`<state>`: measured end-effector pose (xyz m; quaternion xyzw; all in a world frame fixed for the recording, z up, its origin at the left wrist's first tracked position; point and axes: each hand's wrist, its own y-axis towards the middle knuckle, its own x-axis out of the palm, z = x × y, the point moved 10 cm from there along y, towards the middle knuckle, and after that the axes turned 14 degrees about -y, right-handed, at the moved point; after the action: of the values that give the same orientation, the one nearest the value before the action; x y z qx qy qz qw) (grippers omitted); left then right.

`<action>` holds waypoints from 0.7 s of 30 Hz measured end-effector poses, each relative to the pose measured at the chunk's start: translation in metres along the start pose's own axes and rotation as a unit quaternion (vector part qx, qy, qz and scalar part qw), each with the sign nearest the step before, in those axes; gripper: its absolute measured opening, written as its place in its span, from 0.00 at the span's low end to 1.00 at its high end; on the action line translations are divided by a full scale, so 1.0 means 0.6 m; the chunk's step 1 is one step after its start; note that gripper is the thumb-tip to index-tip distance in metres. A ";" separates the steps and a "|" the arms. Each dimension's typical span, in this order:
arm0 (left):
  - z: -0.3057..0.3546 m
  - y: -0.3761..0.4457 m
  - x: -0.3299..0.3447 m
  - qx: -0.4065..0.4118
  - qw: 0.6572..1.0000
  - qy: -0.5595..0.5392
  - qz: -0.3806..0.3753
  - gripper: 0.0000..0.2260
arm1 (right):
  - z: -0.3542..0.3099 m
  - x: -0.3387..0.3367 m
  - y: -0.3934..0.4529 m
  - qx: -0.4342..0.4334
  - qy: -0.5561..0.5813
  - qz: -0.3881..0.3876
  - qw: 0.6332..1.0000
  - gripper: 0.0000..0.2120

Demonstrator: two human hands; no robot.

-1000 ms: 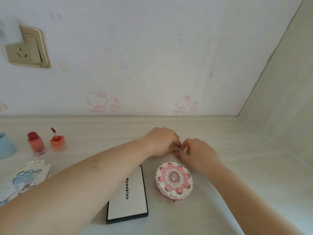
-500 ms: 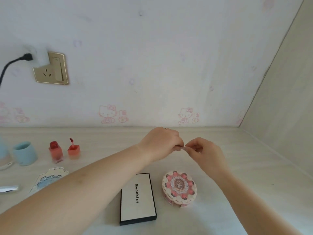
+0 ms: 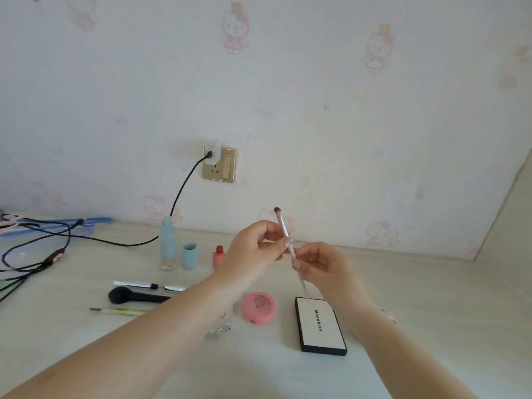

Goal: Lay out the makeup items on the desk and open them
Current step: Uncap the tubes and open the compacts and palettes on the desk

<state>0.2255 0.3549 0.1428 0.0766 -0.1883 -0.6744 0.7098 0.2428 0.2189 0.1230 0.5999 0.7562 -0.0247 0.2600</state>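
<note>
1. Looking through the head camera, you are holding a thin makeup brush (image 3: pixel 288 243) up above the pale wood-grain desk (image 3: pixel 417 298). It is a slim, pale translucent stick that tapers to a fine point at its lower end, with a small dark tuft of bristles at the top. It tilts slightly, tuft up and toward the wall.
2. Your left hand (image 3: pixel 253 251) pinches the brush shaft between thumb and curled fingertips just above the middle. Your right hand (image 3: pixel 319 264) pinches the shaft right below it, fingers curled in. The two hands nearly touch.
3. On the desk beneath the brush tip lies a flat rectangular palette (image 3: pixel 321 326), white-faced with a black edge and printed lettering, lid closed.
4. Just left of it sits a round, smooth pink compact (image 3: pixel 258 308), also closed.
5. Farther left you have a black, fluffy-headed powder brush (image 3: pixel 135 295) lying on its side, a silver-capped pencil-like item (image 3: pixel 149 285) behind it, and a thin yellow-green stick (image 3: pixel 118 311) in front.
6. Near the wall stand a clear bottle with a pale blue top (image 3: pixel 167 243), a short blue cylindrical cap (image 3: pixel 190 255) beside it, and a small red-capped bottle (image 3: pixel 218 256) partly behind your left hand.
7. A black cable (image 3: pixel 184 185) runs from the gold wall socket (image 3: pixel 219 165) down across the desk's left side.
</note>
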 end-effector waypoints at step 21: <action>0.022 -0.233 -0.441 -0.082 0.925 0.369 0.029 0.06 | -0.078 0.407 -0.089 -0.121 -0.266 -0.232 0.928 0.15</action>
<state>0.0855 0.6066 0.0607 0.2561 0.1412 -0.5907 0.7520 0.1415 0.4388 0.0454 0.3435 0.7742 -0.1516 0.5095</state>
